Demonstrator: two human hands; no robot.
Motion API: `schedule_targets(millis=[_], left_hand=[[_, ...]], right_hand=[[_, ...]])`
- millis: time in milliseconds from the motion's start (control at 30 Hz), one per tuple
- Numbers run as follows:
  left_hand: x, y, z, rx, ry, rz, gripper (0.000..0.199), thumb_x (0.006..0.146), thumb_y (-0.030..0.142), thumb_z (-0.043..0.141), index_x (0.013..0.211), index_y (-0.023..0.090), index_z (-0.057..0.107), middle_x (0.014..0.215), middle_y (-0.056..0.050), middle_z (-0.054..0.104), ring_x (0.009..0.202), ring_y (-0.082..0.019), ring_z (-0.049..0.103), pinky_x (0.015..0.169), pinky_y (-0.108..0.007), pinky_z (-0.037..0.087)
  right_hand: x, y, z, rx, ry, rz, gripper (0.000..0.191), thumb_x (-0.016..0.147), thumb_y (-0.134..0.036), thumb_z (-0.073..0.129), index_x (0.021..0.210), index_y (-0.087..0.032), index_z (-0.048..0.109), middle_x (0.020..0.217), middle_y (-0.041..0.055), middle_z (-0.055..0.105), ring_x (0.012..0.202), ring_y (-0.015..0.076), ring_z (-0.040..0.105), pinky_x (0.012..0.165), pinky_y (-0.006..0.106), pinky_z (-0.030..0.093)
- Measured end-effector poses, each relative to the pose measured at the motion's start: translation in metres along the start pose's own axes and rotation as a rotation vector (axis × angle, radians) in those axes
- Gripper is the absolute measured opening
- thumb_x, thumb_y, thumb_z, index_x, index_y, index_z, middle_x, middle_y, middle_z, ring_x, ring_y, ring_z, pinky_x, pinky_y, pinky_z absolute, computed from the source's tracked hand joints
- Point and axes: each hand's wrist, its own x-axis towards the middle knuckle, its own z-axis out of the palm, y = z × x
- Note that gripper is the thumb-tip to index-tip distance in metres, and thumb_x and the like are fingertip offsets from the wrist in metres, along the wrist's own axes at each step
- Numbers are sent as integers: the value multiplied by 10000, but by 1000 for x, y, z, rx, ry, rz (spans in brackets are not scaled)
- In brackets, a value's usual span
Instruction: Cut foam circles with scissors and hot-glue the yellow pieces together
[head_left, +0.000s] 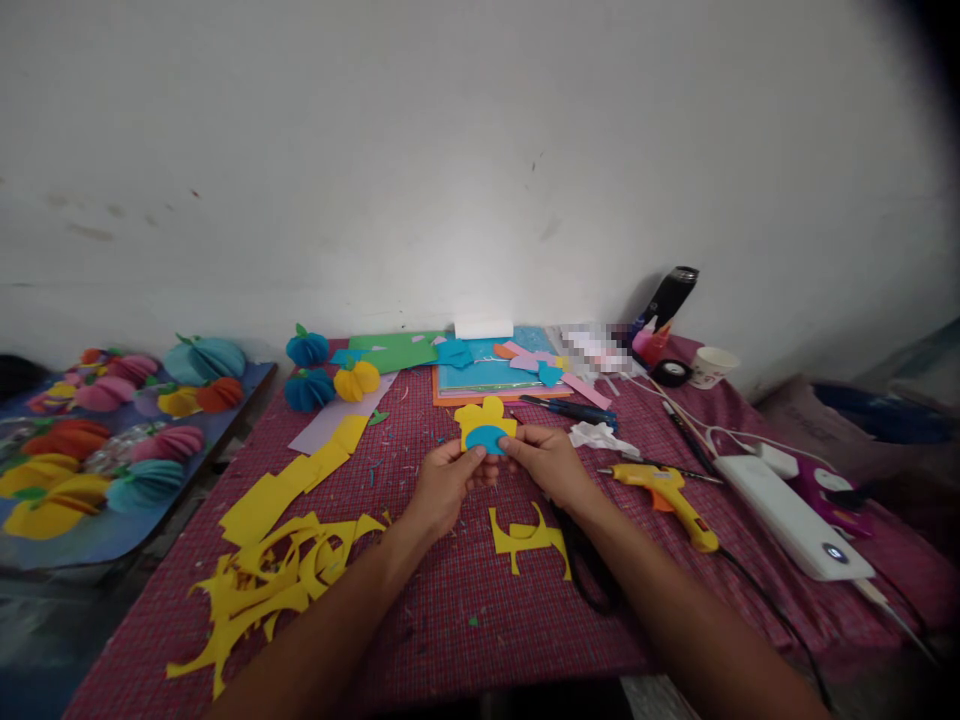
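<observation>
Over the middle of the table, my left hand (441, 487) and my right hand (555, 464) hold a yellow paper piece (487, 408) with a rounded, lobed top edge. A blue paper oval (486, 439) lies against its front. Both thumbs press on the oval's lower sides, and the other fingers are curled behind, partly hidden. Below my right hand lies a yellow paper offcut (529, 540) with curved cut edges. Left of my left forearm are a heap of curved yellow scraps (262, 580) and a row of yellow paper squares (262, 505).
On the right lie a yellow glue gun (667, 492), a white power bank (791, 515), a paper cup (712, 367) and a black flask (673, 295). Coloured sheets (397, 350) rest near the wall. Layered paper pumpkins (204, 360) fill a blue board (135, 530) at left.
</observation>
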Motion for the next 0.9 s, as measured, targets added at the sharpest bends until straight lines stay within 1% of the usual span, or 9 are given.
schedule_targets(millis=[100,467,667,900], left_hand=[[0,0,0,-1,-6,3,302,717,325,807,893,102,705,794,-83,725,671,-154,663,671,-300,530],[2,-3,-1,2,-5,17,305,663,281,838,900,120,733,803,-68,718,652,-135,635,643,-278,502],[2,-4,-2,15,-8,25,281,691,289,820,899,123,730,792,-63,715,646,-134,633,645,-280,501],[1,-2,-1,1,-2,7,299,672,294,832,886,115,726,770,-63,709,631,-133,628,634,-278,501]], right_hand=[[0,-1,0,-8,5,-4,268,846,-420,667,728,-181,698,616,-9,634,535,133,518,529,255,383],[-2,-4,2,-18,24,-14,303,835,-440,672,672,-185,659,610,-15,629,542,132,523,536,250,384],[-3,-7,3,-29,20,-25,313,833,-462,666,672,-193,657,613,-10,628,554,141,531,537,254,392],[-3,-7,3,-26,25,-14,313,824,-463,672,674,-189,660,614,-3,633,560,144,532,542,257,403]])
